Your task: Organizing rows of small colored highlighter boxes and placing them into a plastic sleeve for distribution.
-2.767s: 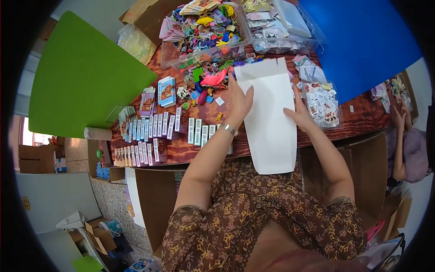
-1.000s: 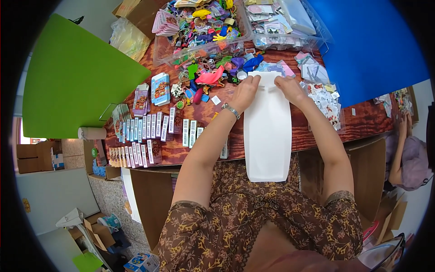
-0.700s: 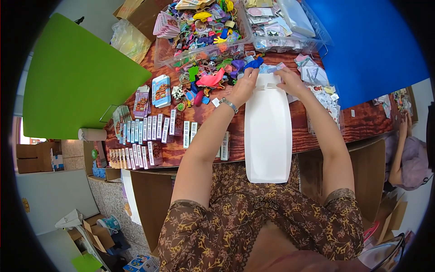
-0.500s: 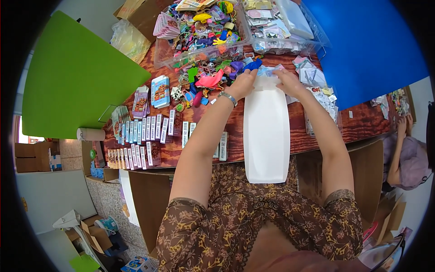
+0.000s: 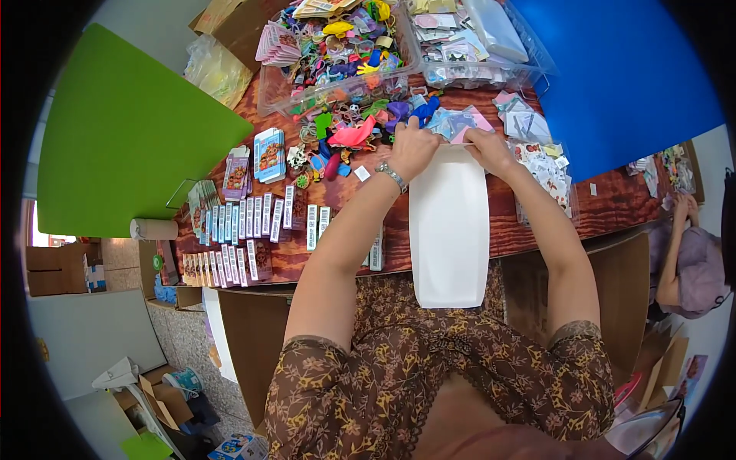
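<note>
A long white cardboard piece [image 5: 448,230] with folded side edges stretches from the table's front edge toward the toys, its near end by my lap. My left hand [image 5: 416,149] pinches its far left corner, and a bracelet sits on that wrist. Opposite it, my right hand [image 5: 491,152] has its fingers closed on the far right corner. The folds at that end are partly hidden by my fingers. Just beyond both hands lie pink and light blue cards [image 5: 460,121], next to a dark blue toy [image 5: 426,111].
Clear bins of small toys [image 5: 337,96] and of cards [image 5: 491,77] stand at the back. Rows of small boxes [image 5: 245,218] line the left. A green board [image 5: 130,138] and a blue board [image 5: 621,84] flank the table. Another person [image 5: 690,276] sits far right.
The flap at the cardboard's far end no longer shows upright. My hands have closed in on that edge, and the pink and blue cards behind show more.
</note>
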`<state>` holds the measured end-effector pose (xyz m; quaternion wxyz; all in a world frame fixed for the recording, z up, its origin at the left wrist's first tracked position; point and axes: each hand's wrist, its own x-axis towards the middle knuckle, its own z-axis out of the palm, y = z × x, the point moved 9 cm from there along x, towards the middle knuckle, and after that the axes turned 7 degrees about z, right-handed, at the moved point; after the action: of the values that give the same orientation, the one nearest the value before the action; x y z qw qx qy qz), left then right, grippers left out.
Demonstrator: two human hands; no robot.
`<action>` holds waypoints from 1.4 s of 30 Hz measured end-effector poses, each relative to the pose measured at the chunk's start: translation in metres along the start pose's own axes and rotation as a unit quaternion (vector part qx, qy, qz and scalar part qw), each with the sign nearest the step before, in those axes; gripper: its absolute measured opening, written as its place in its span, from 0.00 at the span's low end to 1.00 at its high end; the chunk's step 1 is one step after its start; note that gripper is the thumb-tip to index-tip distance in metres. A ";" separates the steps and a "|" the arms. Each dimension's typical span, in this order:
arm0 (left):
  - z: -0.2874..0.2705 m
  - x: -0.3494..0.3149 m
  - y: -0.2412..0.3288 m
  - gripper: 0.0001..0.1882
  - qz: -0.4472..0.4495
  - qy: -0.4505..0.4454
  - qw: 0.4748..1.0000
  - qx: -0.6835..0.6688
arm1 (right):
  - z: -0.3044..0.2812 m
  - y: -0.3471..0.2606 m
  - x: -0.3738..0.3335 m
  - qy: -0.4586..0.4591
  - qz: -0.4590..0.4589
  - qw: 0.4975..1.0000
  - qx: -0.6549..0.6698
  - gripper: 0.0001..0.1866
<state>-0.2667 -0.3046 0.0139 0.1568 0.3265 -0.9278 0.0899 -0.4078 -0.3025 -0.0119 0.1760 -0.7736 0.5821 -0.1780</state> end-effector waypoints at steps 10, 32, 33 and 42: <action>0.022 -0.015 -0.008 0.09 -0.041 0.036 0.987 -0.149 | 0.002 -0.008 -0.004 0.039 -0.044 0.998 -0.006 0.06; 0.025 -0.018 0.011 0.18 0.091 -0.040 0.970 -0.221 | 0.023 -0.031 -0.026 -0.005 -0.237 0.945 -0.224 0.07; 0.032 -0.019 0.006 0.18 0.084 -0.029 0.973 -0.212 | 0.020 -0.035 -0.026 0.003 -0.236 0.951 -0.198 0.09; 0.037 -0.007 0.004 0.09 -0.001 -0.016 0.986 -0.166 | 0.028 -0.026 0.002 -0.075 -0.026 0.975 -0.210 0.12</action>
<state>-0.2725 -0.3078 -0.0236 0.1939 0.2986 -0.9318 -0.0705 -0.3727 -0.2957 -0.0237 0.0485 -0.8194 0.5712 0.0021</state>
